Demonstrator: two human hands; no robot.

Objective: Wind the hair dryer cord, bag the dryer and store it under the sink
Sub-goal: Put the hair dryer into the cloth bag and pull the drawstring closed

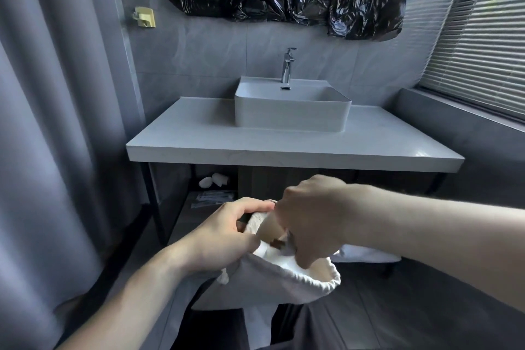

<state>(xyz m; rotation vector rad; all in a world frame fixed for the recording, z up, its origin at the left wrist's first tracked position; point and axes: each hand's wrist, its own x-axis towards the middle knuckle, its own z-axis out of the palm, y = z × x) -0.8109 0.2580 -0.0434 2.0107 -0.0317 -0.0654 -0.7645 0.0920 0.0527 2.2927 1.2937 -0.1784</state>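
A white drawstring bag (272, 284) hangs open in front of me, below the counter's front edge. My left hand (227, 233) pinches the bag's rim at its left side and holds the mouth apart. My right hand (309, 221) reaches down into the mouth with its fingers curled around something dark; only a small dark piece (277, 243) shows, so the hair dryer itself is mostly hidden inside. A knotted drawstring end (224, 277) dangles at the left of the bag.
A grey counter (284, 150) carries a white basin (289, 111) with a chrome tap (287, 65). Under it, an open shelf (199, 207) holds rolled white items (213, 180) and flat packets. A curtain hangs at the left, window blinds at the right, black plastic above.
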